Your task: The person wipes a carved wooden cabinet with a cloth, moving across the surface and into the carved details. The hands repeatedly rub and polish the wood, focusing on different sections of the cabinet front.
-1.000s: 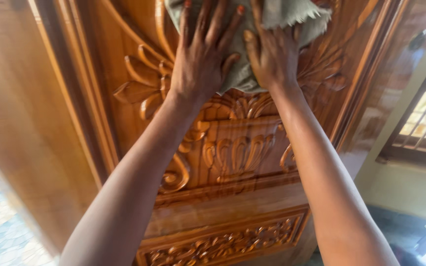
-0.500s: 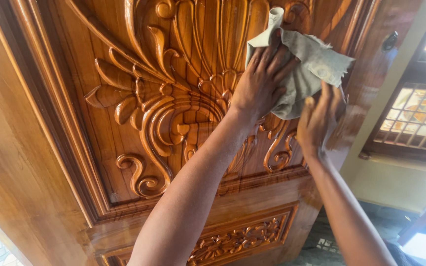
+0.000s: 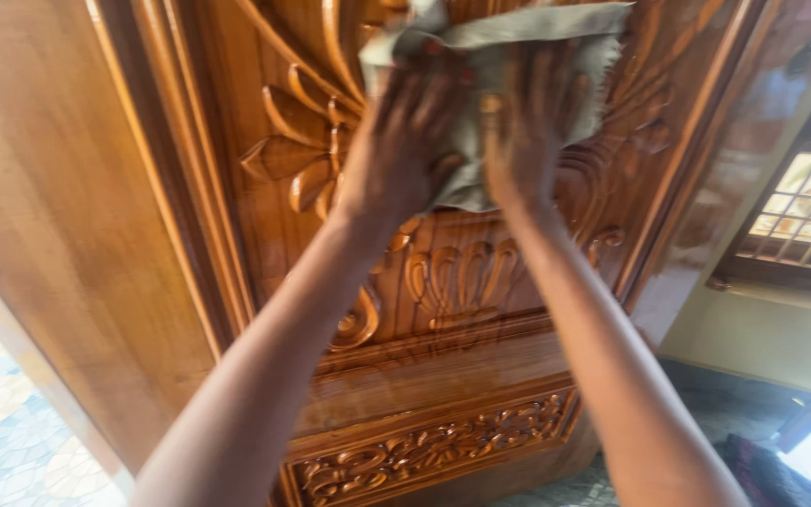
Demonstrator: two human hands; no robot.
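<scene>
Both hands now lie side by side on the grey-green cloth (image 3: 518, 56), which is spread flat against the carved wooden door (image 3: 443, 282) at about 12 o'clock in the view. Half a second ago only the left hand pressed the cloth, at about 1 o'clock, while the right hand hung below it near a loose corner; now the right hand (image 3: 527, 131) has come up onto the fabric, and the cloth has moved back toward the middle of the floral carving. The left hand (image 3: 405, 141) lies at 11 o'clock with the fingers spread wide and flat; the right hand is also open and flat, not gripping. Both are blurred, so I judge they are rubbing quickly. It seems the wiping goes again with two palms over the big flower relief, as one second ago. The lower carved panel (image 3: 434, 451) at 6 o'clock and the window (image 3: 804, 211) at 3 o'clock are apart from the hands.
</scene>
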